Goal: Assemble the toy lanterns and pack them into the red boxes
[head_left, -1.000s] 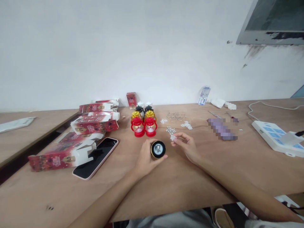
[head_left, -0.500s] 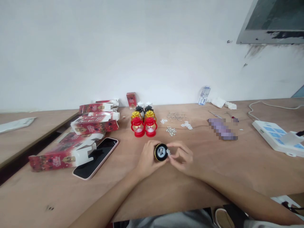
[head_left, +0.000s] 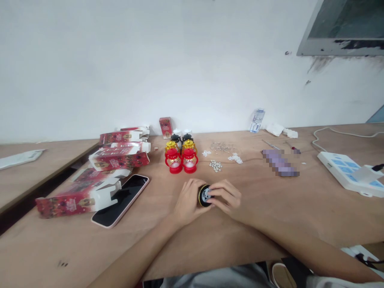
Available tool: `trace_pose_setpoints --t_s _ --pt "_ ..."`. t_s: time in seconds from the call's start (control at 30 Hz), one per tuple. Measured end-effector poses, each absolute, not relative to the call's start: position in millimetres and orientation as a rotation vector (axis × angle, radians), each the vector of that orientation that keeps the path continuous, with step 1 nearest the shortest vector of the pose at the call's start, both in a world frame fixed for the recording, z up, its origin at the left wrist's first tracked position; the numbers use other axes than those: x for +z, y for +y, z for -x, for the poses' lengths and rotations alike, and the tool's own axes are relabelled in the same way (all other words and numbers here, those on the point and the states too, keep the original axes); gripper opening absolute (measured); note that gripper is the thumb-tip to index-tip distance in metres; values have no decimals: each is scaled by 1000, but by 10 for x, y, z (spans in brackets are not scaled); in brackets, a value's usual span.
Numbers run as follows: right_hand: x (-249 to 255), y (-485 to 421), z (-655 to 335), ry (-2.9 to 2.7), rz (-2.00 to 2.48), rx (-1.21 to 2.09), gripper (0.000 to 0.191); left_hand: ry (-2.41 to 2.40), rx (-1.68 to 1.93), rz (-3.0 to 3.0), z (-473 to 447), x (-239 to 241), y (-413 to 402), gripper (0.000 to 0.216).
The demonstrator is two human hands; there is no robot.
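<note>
Again the boxes (head_left: 119,160) and phone (head_left: 121,202) lay unmoved at left, while the left hand (head_left: 186,201) stayed clamped around the black base (head_left: 204,195), nearer than the lanterns (head_left: 174,159), and the right hand (head_left: 225,196), earlier pinching a white piece at its rim, had brought its fingertips onto its face, any grip on the piece too hidden to tell. A dark gap (head_left: 28,199) bordered the table (head_left: 270,204) at left, its near edge passed beneath both forearms (head_left: 141,244), and bare wood stretched from right hand to power strip (head_left: 339,176).
</note>
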State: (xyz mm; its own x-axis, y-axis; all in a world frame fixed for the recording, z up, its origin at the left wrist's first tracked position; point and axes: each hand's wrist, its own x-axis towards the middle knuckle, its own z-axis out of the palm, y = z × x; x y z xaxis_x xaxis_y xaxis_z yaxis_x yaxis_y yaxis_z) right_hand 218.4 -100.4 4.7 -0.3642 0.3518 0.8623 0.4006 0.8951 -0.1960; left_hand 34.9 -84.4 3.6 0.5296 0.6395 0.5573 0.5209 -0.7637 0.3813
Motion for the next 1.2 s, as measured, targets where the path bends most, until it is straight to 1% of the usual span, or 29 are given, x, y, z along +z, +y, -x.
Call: trace_pose_setpoints --t_s 0.17,0.23,0.43,0.53,0.8,1.0,1.2 --pt "2 -989 -2229 -2064 543 -68 31 1027 1084 -2551 -349 30 -838 42" --pt "-7 -985 -2238 -2065 537 -85 33 1033 1088 -2548 -350 33 -838 42" --pt "23 -995 -2237 -2055 510 -212 20 1003 1036 -2634 -359 49 -851 42" --pt "28 -1002 -2222 -2023 519 -235 16 975 1021 -2657 -357 47 -853 38" --pt "72 -1015 -2195 -2035 528 -255 14 985 1012 -2673 -354 39 -852 37" --pt "81 -999 -2208 -2038 484 -444 15 993 990 -2662 -354 58 -863 38" --pt "2 -960 -2203 -1950 495 -536 14 1053 950 -2654 -361 68 -881 34"
